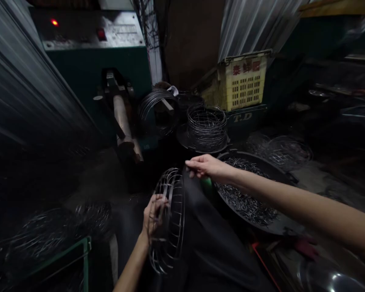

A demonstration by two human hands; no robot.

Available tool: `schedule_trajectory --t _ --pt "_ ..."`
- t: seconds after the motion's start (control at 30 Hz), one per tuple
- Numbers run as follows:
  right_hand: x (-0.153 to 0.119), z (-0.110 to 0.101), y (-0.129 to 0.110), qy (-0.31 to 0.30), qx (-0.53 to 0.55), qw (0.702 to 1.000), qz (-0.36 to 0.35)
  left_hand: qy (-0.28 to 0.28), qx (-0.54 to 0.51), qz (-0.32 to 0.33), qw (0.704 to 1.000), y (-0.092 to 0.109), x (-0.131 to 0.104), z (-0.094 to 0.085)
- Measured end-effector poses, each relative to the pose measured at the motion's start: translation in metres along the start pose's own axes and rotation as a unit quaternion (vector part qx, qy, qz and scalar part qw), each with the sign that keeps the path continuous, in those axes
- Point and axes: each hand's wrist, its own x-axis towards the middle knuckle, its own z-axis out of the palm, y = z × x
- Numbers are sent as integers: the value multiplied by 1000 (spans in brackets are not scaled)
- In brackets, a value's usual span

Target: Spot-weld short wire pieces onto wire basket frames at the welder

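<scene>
A round wire basket (178, 219) stands on edge above the dark cloth over the lap. My left hand (156, 215) grips it from the left side, with the fingers closed round its wires. My right hand (202, 166) is raised just right of the basket's top, apart from it. Its thumb and fingertips are pinched together; whatever they hold, if anything, is too small to make out. Beneath the right forearm lies a wide black pan (275, 167) filled with short metal pieces (249, 202).
A green machine (76, 73) with a projecting metal arm (121, 117) stands ahead on the left. Stacked wire rings (207, 127), a wire coil (158, 101) and a yellow crate (245, 83) are behind the hands. At lower left is a green-edged crate (86, 259) near piled wire parts.
</scene>
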Motion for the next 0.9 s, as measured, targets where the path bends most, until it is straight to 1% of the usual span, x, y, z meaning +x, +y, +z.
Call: schedule_trajectory --t 0.07,0.1,0.17,0.23,0.33,0.4,0.47,0.53,0.6,0.67,0.77,0.9 --pt "8 -11 11 49 -53 996 -59 25 5 2 1000 10 -6 -4" --pt "13 -15 18 64 -73 992 -80 32 -3 -7 999 16 -9 -7" --pt "24 -19 34 63 -109 986 -107 43 -49 -43 997 27 -13 -14" --pt "38 -16 49 38 -144 980 -135 49 -103 -78 990 34 -15 -22" --pt "60 -2 63 -28 -162 972 -165 56 -174 -104 978 39 -16 -33" --pt "72 12 68 -73 -137 975 -156 65 -207 -110 970 41 -15 -36" --pt "80 28 72 -100 -87 982 -134 73 -227 -112 965 44 -14 -38" --pt "83 44 75 -104 -25 987 -120 80 -240 -114 961 46 -12 -37" --pt "83 59 77 -96 33 988 -114 86 -247 -117 958 47 -10 -38" --pt "82 71 79 -84 68 988 -113 92 -249 -123 956 47 -8 -39" --pt "86 82 82 -71 83 986 -124 100 -265 -139 949 47 -8 -41" --pt "100 89 84 -71 90 986 -119 116 -301 -151 934 50 -5 -44"
